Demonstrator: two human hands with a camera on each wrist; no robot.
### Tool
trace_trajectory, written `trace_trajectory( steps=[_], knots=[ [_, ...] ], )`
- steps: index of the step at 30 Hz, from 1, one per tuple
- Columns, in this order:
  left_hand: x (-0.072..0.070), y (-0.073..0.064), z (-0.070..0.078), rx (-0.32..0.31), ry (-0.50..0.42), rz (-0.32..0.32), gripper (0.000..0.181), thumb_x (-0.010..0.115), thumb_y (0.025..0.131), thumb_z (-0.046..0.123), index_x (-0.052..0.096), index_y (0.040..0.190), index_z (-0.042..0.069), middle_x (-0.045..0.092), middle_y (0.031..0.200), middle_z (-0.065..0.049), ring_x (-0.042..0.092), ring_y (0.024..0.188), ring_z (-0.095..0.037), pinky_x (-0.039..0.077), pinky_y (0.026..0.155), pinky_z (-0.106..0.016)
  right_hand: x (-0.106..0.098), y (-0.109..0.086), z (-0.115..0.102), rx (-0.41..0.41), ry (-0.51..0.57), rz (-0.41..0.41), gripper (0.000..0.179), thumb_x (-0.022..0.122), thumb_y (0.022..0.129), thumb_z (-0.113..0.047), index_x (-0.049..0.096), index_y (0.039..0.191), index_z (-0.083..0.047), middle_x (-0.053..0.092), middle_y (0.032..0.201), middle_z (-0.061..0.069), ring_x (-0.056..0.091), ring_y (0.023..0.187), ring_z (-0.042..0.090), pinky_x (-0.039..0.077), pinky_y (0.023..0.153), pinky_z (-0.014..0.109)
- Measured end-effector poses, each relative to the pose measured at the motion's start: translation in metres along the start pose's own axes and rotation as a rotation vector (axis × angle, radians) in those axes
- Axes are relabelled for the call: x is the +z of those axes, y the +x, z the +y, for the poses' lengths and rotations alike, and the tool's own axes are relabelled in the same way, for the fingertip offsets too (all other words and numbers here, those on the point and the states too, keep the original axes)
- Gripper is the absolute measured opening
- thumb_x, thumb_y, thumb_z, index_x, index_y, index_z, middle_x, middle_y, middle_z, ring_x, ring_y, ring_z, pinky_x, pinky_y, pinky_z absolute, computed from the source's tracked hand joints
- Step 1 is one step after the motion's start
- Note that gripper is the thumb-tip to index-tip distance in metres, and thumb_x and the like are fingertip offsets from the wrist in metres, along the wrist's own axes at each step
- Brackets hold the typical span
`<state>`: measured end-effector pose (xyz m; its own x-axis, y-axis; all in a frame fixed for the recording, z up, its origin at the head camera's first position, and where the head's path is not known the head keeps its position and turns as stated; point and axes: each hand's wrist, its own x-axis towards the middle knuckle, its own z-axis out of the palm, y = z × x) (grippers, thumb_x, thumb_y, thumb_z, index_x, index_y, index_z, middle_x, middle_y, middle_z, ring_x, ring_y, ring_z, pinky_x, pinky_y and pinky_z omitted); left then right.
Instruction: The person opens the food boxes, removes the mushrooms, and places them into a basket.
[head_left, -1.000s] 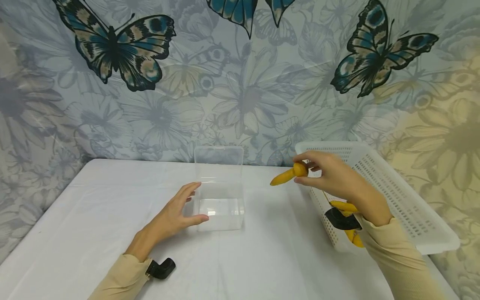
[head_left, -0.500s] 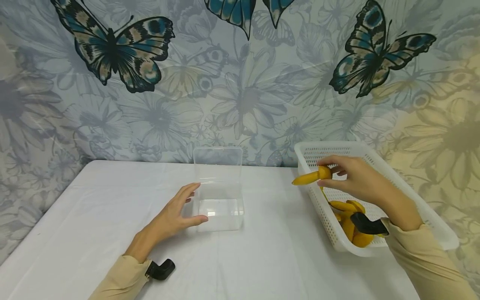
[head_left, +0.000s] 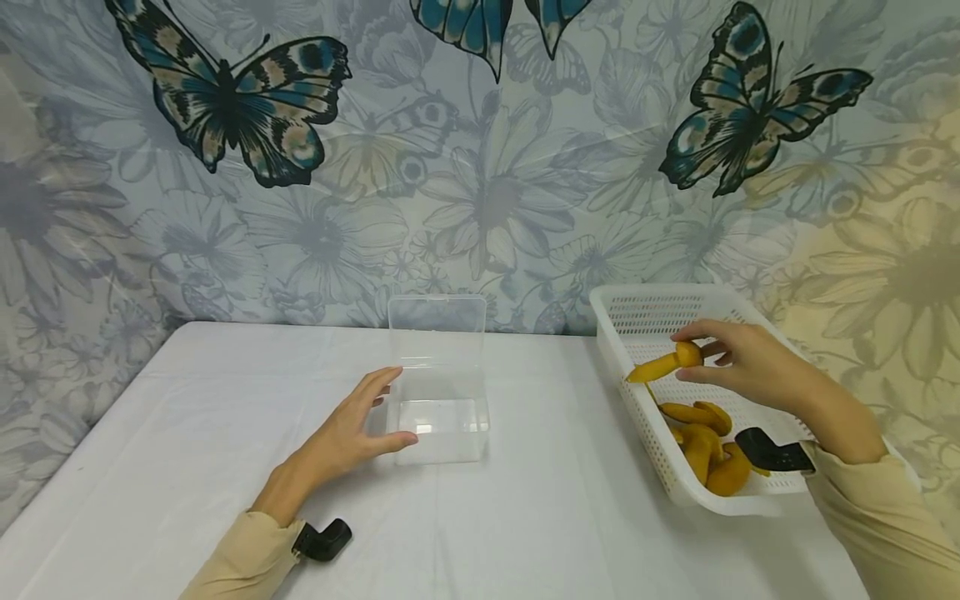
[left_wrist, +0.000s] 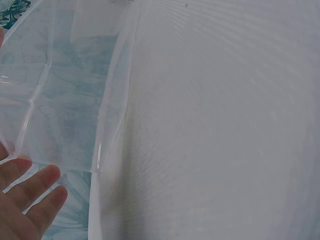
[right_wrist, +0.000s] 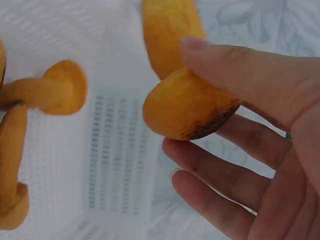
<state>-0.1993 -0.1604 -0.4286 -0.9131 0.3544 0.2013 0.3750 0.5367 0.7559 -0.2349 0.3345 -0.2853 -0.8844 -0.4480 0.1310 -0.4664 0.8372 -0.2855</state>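
Note:
My right hand [head_left: 757, 365] pinches a yellow mushroom [head_left: 663, 364] by its cap, the stem pointing left, over the left side of a white perforated basket [head_left: 658, 450]. In the right wrist view the cap [right_wrist: 187, 107] has a dark patch, and the thumb lies across where it meets the stem. Several more yellow mushrooms [head_left: 701, 454] lie in the basket. My left hand [head_left: 337, 433] rests at the left side of a clear plastic box [head_left: 450, 450], its thumb by the front and its fingers spread. The box's lid [head_left: 437, 313] stands raised at the back.
A white cloth [head_left: 225, 400] covers the table. Behind it rises a flower-patterned backdrop [head_left: 495, 200] with blue butterflies. The basket takes up the table's right side, its long wall running toward the right sleeve [head_left: 885, 517].
My right hand has moved right with the mushroom, from beside the basket to over it, and more of the mushrooms inside now show. My left hand and the clear box have stayed still.

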Motion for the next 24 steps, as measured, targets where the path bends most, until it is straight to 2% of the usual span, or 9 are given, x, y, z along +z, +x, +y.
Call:
trace_trajectory(
  steps=[7, 12, 14, 20, 24],
  knots=[
    [0.0, -0.001, 0.0, -0.006, 0.004, 0.001, 0.091, 0.078, 0.083, 0.045, 0.029, 0.155, 0.019, 0.033, 0.158, -0.003, 0.047, 0.135, -0.033, 0.044, 0.11, -0.05, 0.002, -0.003, 0.014, 0.08, 0.071, -0.061, 0.041, 0.084, 0.078, -0.018, 0.067, 0.114, -0.007, 0.069, 0.111, 0.013, 0.072, 0.094, 0.03, 0.06, 0.072, 0.024],
    [0.001, -0.001, 0.0, -0.004, 0.0, 0.0, 0.091, 0.079, 0.082, 0.046, 0.029, 0.155, 0.021, 0.033, 0.157, -0.003, 0.046, 0.135, -0.033, 0.044, 0.11, -0.05, 0.001, -0.006, 0.022, 0.12, 0.091, -0.089, 0.041, 0.084, 0.078, -0.016, 0.067, 0.114, -0.005, 0.067, 0.112, 0.015, 0.071, 0.089, 0.01, 0.056, 0.071, 0.016],
    [0.001, 0.0, 0.001, -0.003, 0.005, 0.001, 0.091, 0.079, 0.082, 0.046, 0.029, 0.155, 0.021, 0.033, 0.158, -0.003, 0.047, 0.135, -0.033, 0.044, 0.11, -0.05, 0.001, -0.007, 0.026, 0.133, 0.097, -0.103, 0.042, 0.084, 0.078, -0.016, 0.067, 0.114, -0.005, 0.067, 0.113, 0.016, 0.07, 0.088, 0.007, 0.056, 0.07, 0.016],
    [0.001, 0.0, 0.0, -0.004, 0.013, 0.001, 0.091, 0.078, 0.083, 0.047, 0.029, 0.155, 0.02, 0.033, 0.158, -0.003, 0.047, 0.135, -0.033, 0.044, 0.11, -0.05, 0.005, -0.01, 0.034, 0.163, 0.111, -0.169, 0.045, 0.082, 0.081, -0.018, 0.064, 0.118, 0.0, 0.064, 0.117, 0.022, 0.071, 0.092, 0.026, 0.058, 0.068, 0.023],
    [0.001, 0.0, 0.0, -0.006, 0.006, 0.0, 0.091, 0.078, 0.083, 0.047, 0.029, 0.155, 0.021, 0.032, 0.158, -0.002, 0.046, 0.135, -0.033, 0.043, 0.11, -0.05, 0.01, -0.013, 0.04, 0.17, 0.121, -0.226, 0.046, 0.081, 0.082, -0.018, 0.063, 0.119, 0.002, 0.063, 0.121, 0.026, 0.071, 0.094, 0.031, 0.06, 0.071, 0.029]
  ],
)
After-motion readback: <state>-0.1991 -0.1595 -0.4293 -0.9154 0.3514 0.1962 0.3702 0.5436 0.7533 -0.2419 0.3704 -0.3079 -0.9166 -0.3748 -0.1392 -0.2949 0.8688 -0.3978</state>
